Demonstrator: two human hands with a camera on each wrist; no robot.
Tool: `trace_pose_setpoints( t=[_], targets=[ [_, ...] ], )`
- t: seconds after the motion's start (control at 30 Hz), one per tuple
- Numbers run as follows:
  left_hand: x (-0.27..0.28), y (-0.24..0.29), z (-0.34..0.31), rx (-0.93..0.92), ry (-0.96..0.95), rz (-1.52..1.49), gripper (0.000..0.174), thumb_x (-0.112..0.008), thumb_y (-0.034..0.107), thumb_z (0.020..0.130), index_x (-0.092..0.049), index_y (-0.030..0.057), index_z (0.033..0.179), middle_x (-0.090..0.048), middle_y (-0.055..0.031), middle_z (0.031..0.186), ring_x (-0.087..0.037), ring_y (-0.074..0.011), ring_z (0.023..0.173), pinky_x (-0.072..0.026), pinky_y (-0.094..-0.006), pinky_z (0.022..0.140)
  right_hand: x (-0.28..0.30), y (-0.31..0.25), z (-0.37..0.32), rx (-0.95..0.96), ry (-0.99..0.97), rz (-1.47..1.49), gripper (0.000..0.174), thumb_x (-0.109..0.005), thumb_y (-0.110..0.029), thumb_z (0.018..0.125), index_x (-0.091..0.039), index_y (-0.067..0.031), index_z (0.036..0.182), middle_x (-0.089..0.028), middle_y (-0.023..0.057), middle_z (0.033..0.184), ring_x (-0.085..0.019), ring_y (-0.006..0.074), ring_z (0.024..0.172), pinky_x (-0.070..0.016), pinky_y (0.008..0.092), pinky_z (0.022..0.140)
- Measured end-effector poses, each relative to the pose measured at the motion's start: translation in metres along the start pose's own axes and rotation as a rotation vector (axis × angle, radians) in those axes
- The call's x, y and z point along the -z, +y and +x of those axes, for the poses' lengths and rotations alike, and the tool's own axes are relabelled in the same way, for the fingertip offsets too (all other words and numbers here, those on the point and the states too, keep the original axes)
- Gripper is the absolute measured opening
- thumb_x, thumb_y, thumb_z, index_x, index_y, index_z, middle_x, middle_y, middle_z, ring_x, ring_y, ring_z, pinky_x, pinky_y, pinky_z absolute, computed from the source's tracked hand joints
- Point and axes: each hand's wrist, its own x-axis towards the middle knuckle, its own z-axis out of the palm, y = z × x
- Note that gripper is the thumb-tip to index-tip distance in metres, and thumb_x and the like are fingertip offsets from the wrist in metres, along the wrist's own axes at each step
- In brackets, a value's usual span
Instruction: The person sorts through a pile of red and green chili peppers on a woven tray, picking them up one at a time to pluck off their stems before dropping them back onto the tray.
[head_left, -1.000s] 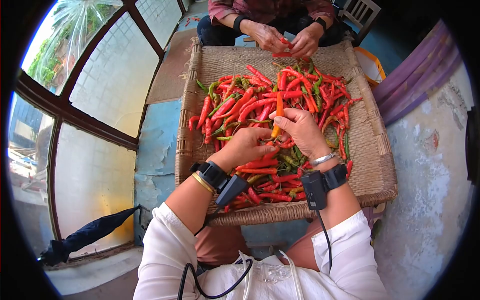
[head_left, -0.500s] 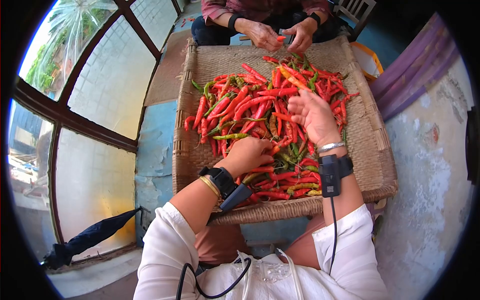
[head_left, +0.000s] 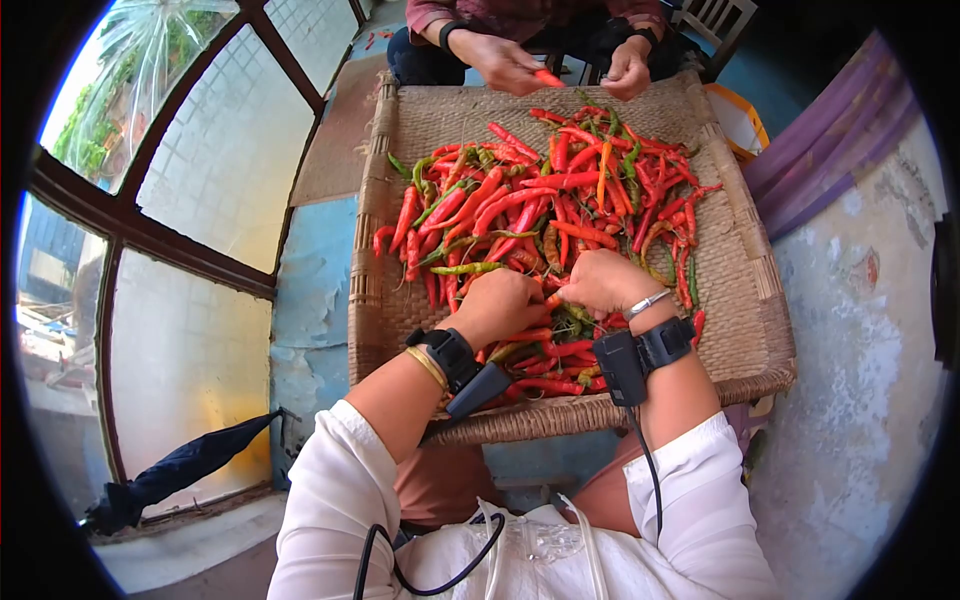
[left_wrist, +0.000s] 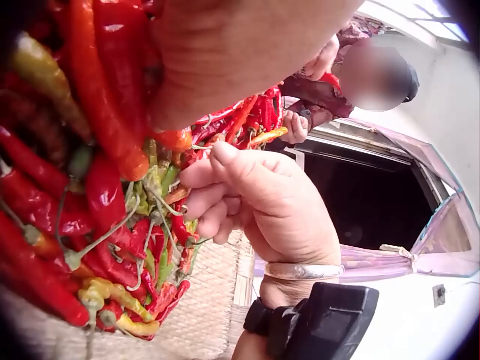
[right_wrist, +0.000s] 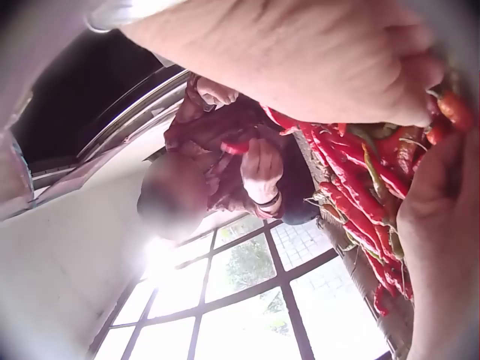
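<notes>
right now, grips a short, glossy orange-red chilli pepper [head_left: 552, 298] in the curled left hand [head_left: 503, 300] and pinches its other end with the bent fingers of the right hand [head_left: 603, 280]. sits low over the near part of a heap of long red and green chillies [head_left: 540, 200] on a square woven straw tray [head_left: 745, 300]. runs crosswise from hand to hand, rising slightly toward the right hand.

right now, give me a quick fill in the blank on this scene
Most chillies on the woven tray are ____ in colour. The left hand and right hand both grip ____ at the tray's near side. By the window lies a folded dark ____. Missing: red; chillies; umbrella.
</notes>
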Motion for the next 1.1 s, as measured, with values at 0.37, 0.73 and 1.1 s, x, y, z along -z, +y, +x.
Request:
trace_pose_setpoints(
  t=[0.37, 0.73, 1.1],
  targets=[
    [0.010, -0.008, 0.005, 0.049, 0.132, -0.437, 0.021, -0.065, 0.019, 0.071, -0.061, 0.0049, 0.086, -0.061, -0.0120, 0.069, -0.060, -0.0256, 0.064, -0.0459, -0.0337, 0.057, -0.010, 0.008, 0.016, 0.357, 0.467, 0.732, 0.019, -0.060, -0.018, 0.077, -0.056, -0.0018, 0.067, -0.055, 0.0036, 0.056, -0.051, 0.0090, 0.044, -0.0412, 0.0255, 0.043],
    [0.022, -0.016, 0.001, -0.025, 0.026, -0.217, 0.018, -0.063, 0.015, 0.071, -0.061, 0.0025, 0.084, -0.062, -0.0141, 0.074, -0.060, -0.0274, 0.069, -0.0463, -0.0351, 0.062, 0.010, 0.012, 0.005, 0.370, 0.601, 1.476, 0.022, -0.056, -0.019, 0.082, -0.059, 0.0006, 0.092, -0.055, 0.0002, 0.066, -0.053, 0.0085, 0.056, -0.0457, 0.0225, 0.053],
    [0.024, -0.013, 0.009, 0.070, 0.238, -1.052, 0.016, -0.052, 0.010, 0.087, -0.057, 0.0015, 0.098, -0.060, -0.0017, 0.083, -0.053, -0.0035, 0.067, -0.0445, -0.0156, 0.056, -0.035, -0.023, 0.017, 0.630, 0.420, 1.077, 0.027, -0.061, -0.009, 0.074, -0.055, 0.0016, 0.098, -0.059, 0.0019, 0.073, -0.054, 0.0092, 0.061, -0.0452, 0.0223, 0.056]
  ],
)
